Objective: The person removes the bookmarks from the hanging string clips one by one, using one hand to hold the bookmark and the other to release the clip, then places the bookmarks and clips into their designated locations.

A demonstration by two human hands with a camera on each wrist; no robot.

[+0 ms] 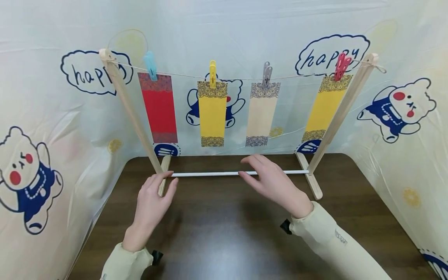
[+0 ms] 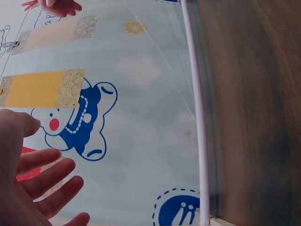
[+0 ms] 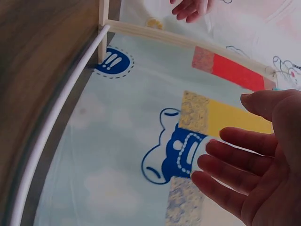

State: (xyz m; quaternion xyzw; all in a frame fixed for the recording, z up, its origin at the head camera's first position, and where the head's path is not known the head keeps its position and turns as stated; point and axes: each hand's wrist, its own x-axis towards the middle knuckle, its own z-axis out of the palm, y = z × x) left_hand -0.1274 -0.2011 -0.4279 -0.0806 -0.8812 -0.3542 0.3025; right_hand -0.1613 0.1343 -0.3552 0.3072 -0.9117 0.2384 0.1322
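Note:
My left hand [image 1: 153, 201] hovers by the foot of the left wooden post [image 1: 131, 105], thumb and fingers spread with nothing in them. In the head view my right hand [image 1: 274, 182] overlaps the white rod [image 1: 206, 174], and its fingers are loosely extended and hold nothing. Above, a string [image 1: 185, 74] runs between the posts. From it hang a red strip [image 1: 160, 111] under a blue clothespin [image 1: 150, 67], a yellow strip [image 1: 212, 116] under a yellow clothespin [image 1: 212, 74], a beige strip [image 1: 261, 114] under a grey clothespin [image 1: 267, 74], and another yellow strip [image 1: 322, 109] under a red clothespin [image 1: 341, 67].
The wooden rack's right post [image 1: 344, 111] rises from a flat foot [image 1: 314, 186] on the dark brown table [image 1: 224, 233]. Behind and beside the table hangs a pale curtain [image 1: 224, 31] printed with bears and "happy" clouds.

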